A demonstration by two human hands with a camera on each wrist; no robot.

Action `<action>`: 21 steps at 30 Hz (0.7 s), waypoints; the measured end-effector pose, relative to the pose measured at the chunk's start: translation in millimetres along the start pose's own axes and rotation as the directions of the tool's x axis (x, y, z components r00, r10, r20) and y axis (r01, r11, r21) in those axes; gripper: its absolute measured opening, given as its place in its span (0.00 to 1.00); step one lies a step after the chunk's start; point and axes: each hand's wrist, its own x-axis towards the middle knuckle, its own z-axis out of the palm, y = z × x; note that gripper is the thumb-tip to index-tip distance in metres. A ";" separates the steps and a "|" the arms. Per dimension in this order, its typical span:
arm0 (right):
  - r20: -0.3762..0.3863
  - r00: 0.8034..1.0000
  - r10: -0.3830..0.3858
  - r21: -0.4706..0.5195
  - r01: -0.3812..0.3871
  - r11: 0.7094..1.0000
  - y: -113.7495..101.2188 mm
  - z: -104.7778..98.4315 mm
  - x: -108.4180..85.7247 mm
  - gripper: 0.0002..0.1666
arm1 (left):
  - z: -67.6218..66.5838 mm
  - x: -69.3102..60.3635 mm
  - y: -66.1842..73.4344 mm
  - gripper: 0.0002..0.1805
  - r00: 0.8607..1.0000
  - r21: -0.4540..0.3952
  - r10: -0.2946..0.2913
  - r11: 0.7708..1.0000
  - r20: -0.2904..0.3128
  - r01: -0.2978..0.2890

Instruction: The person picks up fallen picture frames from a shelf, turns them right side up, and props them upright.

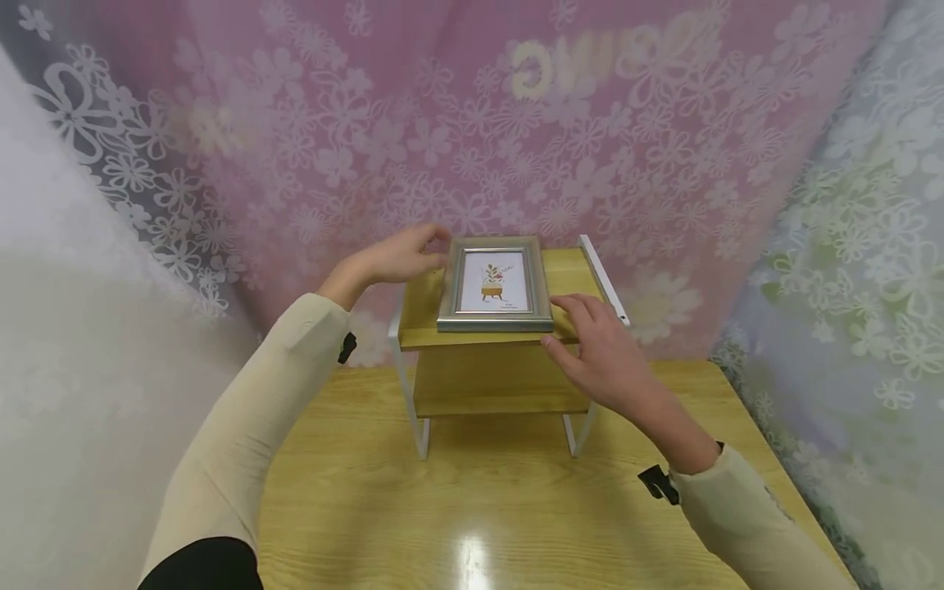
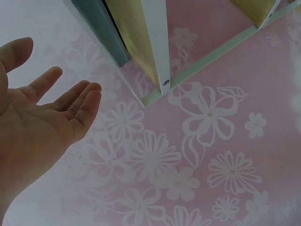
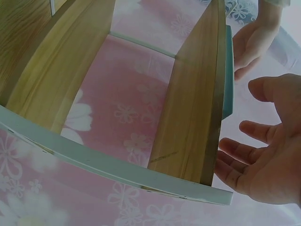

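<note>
A picture frame [image 1: 492, 280] with a silvery border and a plant drawing lies face up on the top board of a small two-tier wooden shelf [image 1: 501, 373]. To its left, my left hand [image 1: 401, 256] hovers by the frame's edge with relaxed, slightly bent fingers. My right hand [image 1: 605, 352] is at the frame's lower right corner, thumb and fingers apart, fingertips close to the top board. In the right wrist view that hand [image 3: 268, 146] holds nothing; whether its fingertips touch the board is unclear. The left wrist view shows the left palm [image 2: 47, 108] bare.
White metal side frames [image 1: 603, 279] support the shelf, which stands on a wood-grain table [image 1: 413, 508]. Behind hangs a pink flowered curtain [image 1: 472, 147], with paler cloth [image 1: 870, 270] on the right and more cloth [image 1: 96, 352] on the left.
</note>
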 end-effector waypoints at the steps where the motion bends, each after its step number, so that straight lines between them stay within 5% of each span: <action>1: -0.001 1.000 -0.001 -0.002 0.001 1.000 -0.3 0.1 0.4 0.34 | -0.8 3.7 -1.0 0.31 1.000 0.002 -0.018 1.000 0.006 0.018; 12: 0.010 1.000 0.004 -0.025 -0.004 1.000 -4.1 -1.6 6.5 0.31 | -5.1 36.1 -1.4 0.36 0.992 0.062 -0.103 0.993 0.078 0.098; 21: 0.016 1.000 0.009 -0.033 -0.009 0.999 -7.3 1.6 9.5 0.26 | 9.0 46.6 -21.0 0.36 0.997 0.053 -0.011 0.999 0.073 0.008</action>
